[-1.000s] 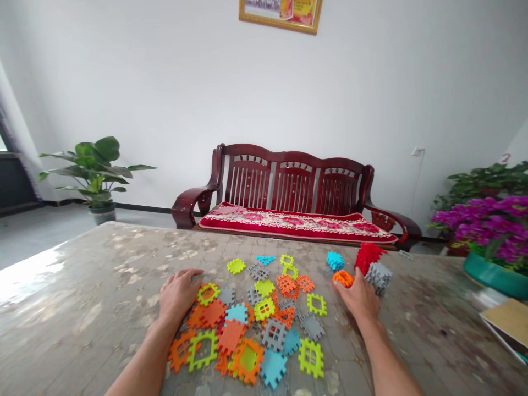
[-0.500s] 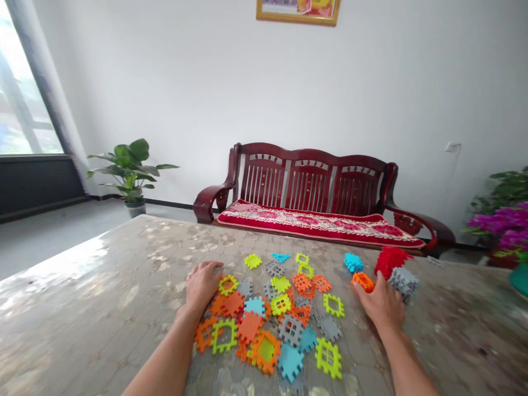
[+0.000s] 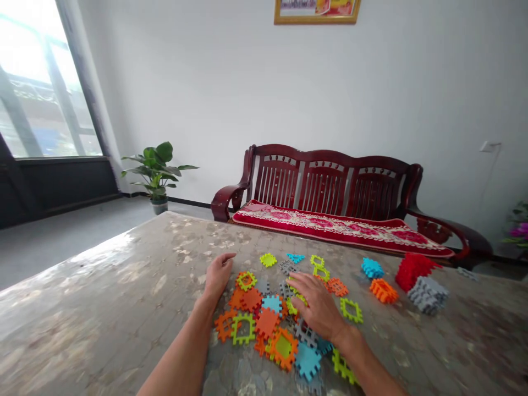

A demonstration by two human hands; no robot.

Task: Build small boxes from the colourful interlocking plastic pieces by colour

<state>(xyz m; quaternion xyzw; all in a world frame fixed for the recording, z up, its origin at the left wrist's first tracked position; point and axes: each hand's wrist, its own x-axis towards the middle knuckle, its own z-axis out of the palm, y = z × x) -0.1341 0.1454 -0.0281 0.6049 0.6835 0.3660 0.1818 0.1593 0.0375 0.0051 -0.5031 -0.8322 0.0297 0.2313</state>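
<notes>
My right hand point(image 3: 317, 303) is over the middle of a loose heap of plastic interlocking tiles, its fingers stretched out and apart. It covers several tiles, and whether the fingertips touch them I cannot tell. Beside the heap's left edge, my left hand point(image 3: 218, 273) rests on the table, fingers loosely extended, holding nothing. Around the hands lie an orange tile point(image 3: 267, 323), a light blue tile point(image 3: 307, 360), a lime green frame tile point(image 3: 243, 329) and a grey window tile point(image 3: 305, 333), many of them overlapping.
To the right stand tile stacks: blue point(image 3: 372, 268), orange point(image 3: 384, 290), red point(image 3: 413, 270) and grey point(image 3: 428, 294). A patterned cover lies on the table point(image 3: 136, 308). Behind it is a wooden bench point(image 3: 322, 181) with a red cushion; a potted plant point(image 3: 154, 170) stands at the left.
My right hand has left the orange stack and moved left over the heap. My left hand stays beside the heap, slightly turned. The view has swung a little to the left.
</notes>
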